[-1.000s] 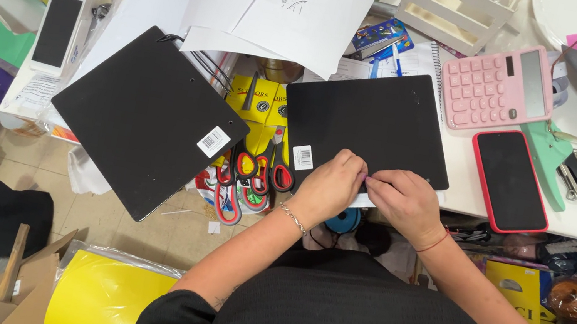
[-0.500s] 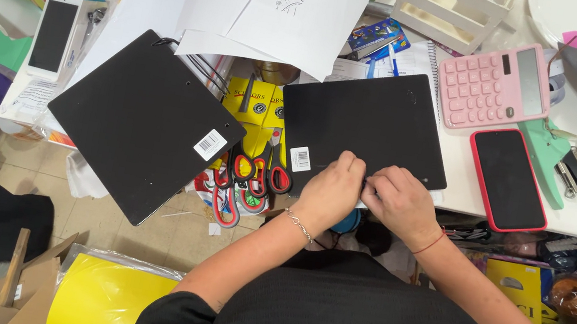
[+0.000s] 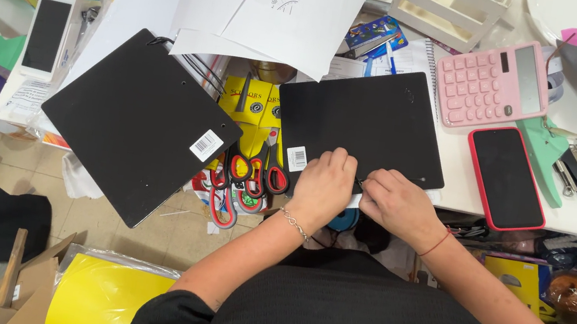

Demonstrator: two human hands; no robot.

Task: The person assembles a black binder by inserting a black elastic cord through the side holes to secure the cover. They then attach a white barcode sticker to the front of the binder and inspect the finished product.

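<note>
Both hands have barely shifted over the last second. Left hand (image 3: 322, 186) and right hand (image 3: 397, 204) stay pinched on the near edge of the black foam sheet (image 3: 366, 120), pink calculator (image 3: 491, 83) at its 2 o'clock.

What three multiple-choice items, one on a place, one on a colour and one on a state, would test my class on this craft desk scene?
1. Where does the calculator lie?
A. On the floor
B. On the table, beyond the red-cased phone
C. Under the yellow sheet

2. What colour is the board that both hands touch?
A. Black
B. White
C. Green

3. How do the left hand and right hand stand?
A. Both raised in the air
B. One holds the scissors
C. Both pressed at the board's near edge

Answers:
1 B, the pink calculator sits on the white table just past the phone.
2 A, the board is plain black with a small white sticker.
3 C, the fingers of both hands meet at the near edge; the scissors hang untouched beside them.
</note>
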